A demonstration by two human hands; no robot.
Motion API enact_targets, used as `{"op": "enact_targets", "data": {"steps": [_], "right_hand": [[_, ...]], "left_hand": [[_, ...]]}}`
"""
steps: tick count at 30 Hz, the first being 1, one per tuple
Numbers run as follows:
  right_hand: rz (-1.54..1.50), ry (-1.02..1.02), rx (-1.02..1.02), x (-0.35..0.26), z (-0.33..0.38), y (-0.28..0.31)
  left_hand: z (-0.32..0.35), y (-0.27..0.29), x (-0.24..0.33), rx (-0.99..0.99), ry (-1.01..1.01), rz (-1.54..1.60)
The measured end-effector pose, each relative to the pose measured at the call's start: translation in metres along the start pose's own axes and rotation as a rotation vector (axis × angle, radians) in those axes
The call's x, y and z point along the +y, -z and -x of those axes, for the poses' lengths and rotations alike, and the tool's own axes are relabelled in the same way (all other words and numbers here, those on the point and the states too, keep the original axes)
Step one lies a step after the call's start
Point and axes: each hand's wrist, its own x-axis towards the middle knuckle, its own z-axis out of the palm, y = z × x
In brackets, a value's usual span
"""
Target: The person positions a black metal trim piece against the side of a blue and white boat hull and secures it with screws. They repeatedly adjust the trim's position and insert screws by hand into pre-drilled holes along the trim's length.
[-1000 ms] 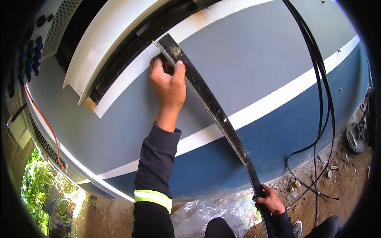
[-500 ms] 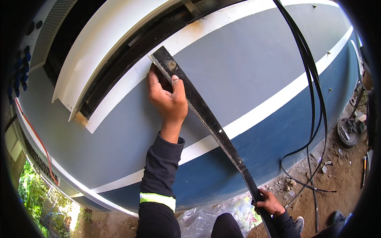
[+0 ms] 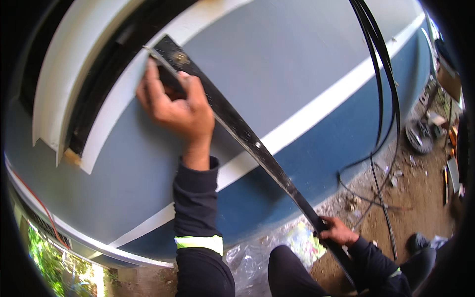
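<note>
A long black metal bar (image 3: 235, 123), speckled and worn, slants across the view from upper left to lower right. Near its upper end is a round bolt or hole (image 3: 180, 58), slightly blurred. My left hand (image 3: 183, 111) grips that end from below, the thumb on the near edge and the fingers behind it. Farther down, my right hand (image 3: 339, 231) is closed around the lower part of the bar. Behind the bar stands a grey and blue painted wall (image 3: 292, 64) with white stripes; the bar's upper end overlaps its upper white stripe.
A white curved panel (image 3: 64, 74) edges a dark opening at upper left. Black cables (image 3: 383, 64) hang down the wall at right and trail onto the dirt ground (image 3: 420, 208). Clear plastic sheeting (image 3: 257, 247) lies below the wall. Assorted debris sits at far right.
The whole view has shifted, so the wall and panel appear farther left. The bar's upper end and my left hand show farther left and higher. Both hands keep their hold.
</note>
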Motion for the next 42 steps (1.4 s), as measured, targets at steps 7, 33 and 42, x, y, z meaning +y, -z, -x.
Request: {"op": "enact_targets", "data": {"steps": [7, 33, 42], "right_hand": [[-0.077, 0.012, -0.051, -0.001, 0.0, -0.002], [-0.098, 0.059, -0.025, 0.002, -0.008, 0.003], [-0.1, 0.006, 0.006, -0.004, -0.004, -0.004]], "left_hand": [[-0.008, 0.006, 0.007, -0.142, -0.078, -0.061], [0.177, 0.041, 0.082, -0.283, 0.708, 0.228], [0.168, 0.044, 0.083, -0.307, 0.784, 0.26]]}}
